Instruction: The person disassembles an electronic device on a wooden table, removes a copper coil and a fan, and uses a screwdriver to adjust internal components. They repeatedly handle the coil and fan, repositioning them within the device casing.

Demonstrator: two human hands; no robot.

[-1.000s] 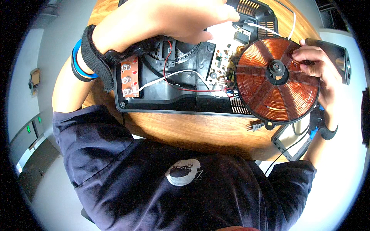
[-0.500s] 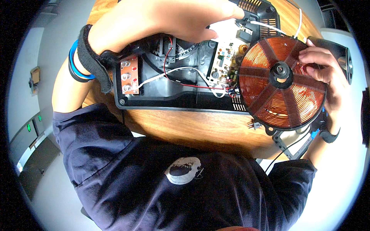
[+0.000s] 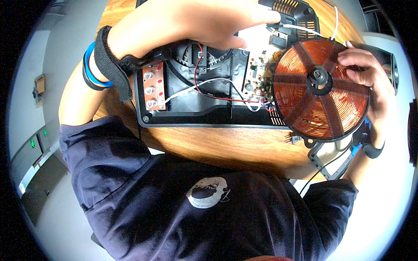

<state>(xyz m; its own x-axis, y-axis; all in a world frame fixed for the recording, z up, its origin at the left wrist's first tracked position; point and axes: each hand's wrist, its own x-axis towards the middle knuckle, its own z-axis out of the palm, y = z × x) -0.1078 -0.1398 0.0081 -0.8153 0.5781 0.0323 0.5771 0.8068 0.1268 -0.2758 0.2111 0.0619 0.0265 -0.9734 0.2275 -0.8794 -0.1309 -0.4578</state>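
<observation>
My right hand (image 3: 368,76) grips the right rim of a round copper induction coil (image 3: 300,104) with a dark ring at its centre, fingers over the edge. The coil is held tilted over the right end of an open black appliance housing (image 3: 209,119). My left hand (image 3: 217,21) reaches across the housing, thumb and forefinger spread apart beside a circuit board (image 3: 257,71); glare hides what lies between them, and the other fingers are out of sight. A small orange board (image 3: 152,89) with clear round parts sits at the housing's left. Red and white wires (image 3: 209,81) cross inside it.
The housing lies on a wooden table (image 3: 217,141). A dark, flat-framed object (image 3: 320,161) and a black cable (image 3: 320,170) are at the right front edge. A white wire (image 3: 336,21) rises behind the coil. A black object (image 3: 394,71) stands past my right hand.
The housing has shifted slightly to the right and nearer me, with my left hand moving rightward along with it. The coil has tilted a little and moved slightly right, still in my right hand.
</observation>
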